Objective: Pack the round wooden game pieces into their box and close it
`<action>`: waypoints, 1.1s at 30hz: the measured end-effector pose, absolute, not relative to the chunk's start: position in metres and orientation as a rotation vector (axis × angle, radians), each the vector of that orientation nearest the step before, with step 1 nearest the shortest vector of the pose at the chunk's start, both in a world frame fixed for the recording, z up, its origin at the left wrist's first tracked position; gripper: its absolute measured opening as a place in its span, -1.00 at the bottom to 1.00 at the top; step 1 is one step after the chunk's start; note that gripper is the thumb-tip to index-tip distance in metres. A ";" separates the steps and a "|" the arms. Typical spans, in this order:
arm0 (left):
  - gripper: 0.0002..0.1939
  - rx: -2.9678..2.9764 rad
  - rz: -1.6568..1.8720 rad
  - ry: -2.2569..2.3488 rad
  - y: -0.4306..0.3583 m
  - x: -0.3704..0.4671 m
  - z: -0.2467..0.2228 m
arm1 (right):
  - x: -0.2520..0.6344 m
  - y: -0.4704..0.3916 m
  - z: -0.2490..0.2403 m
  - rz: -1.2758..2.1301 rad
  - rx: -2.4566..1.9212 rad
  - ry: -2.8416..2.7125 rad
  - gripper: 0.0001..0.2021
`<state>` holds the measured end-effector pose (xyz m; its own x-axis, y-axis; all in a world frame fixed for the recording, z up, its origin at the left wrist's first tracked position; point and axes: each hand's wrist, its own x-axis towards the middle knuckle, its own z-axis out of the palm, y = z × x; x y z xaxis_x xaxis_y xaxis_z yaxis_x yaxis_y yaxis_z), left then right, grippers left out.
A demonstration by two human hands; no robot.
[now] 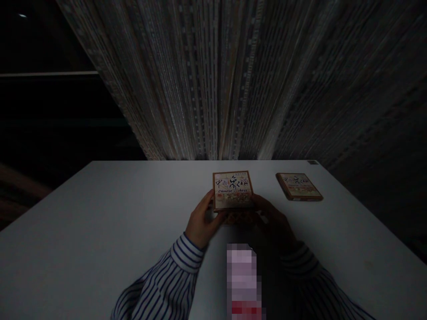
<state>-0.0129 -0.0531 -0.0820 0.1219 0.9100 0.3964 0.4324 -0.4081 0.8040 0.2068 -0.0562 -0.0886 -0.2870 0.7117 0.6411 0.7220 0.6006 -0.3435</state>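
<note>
A square box lid (232, 191) printed "Chinese chess", with a brown edge, is held at the middle of the table, tilted toward me. My left hand (202, 222) grips its lower left side, thumb along the bottom edge. On the lower right side, my right hand (275, 220) holds it, darkened by shadow. Just below the lid, several round, brownish pieces (238, 218) show dimly; how they are contained is hard to make out.
A second, similar "Chinese chess" box (299, 186) lies flat at the right on the white table (133, 213). A pixelated pink and red patch (244, 275) is near the front. Behind the table hangs a string curtain (220, 80).
</note>
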 end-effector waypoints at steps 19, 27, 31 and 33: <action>-0.40 1.902 1.146 1.320 -0.052 -0.013 -0.101 | 0.217 -0.056 -0.092 0.013 -1.239 -2.069 -0.65; -0.42 1.947 1.122 1.324 -0.049 -0.012 -0.105 | 0.219 -0.058 -0.085 0.022 -1.308 -2.086 -0.66; -0.42 1.982 1.085 1.344 -0.048 -0.012 -0.108 | 0.219 -0.058 -0.083 0.030 -1.326 -2.104 -0.67; -0.44 1.993 1.080 1.347 -0.047 -0.011 -0.109 | 0.219 -0.057 -0.083 0.024 -1.320 -2.112 -0.67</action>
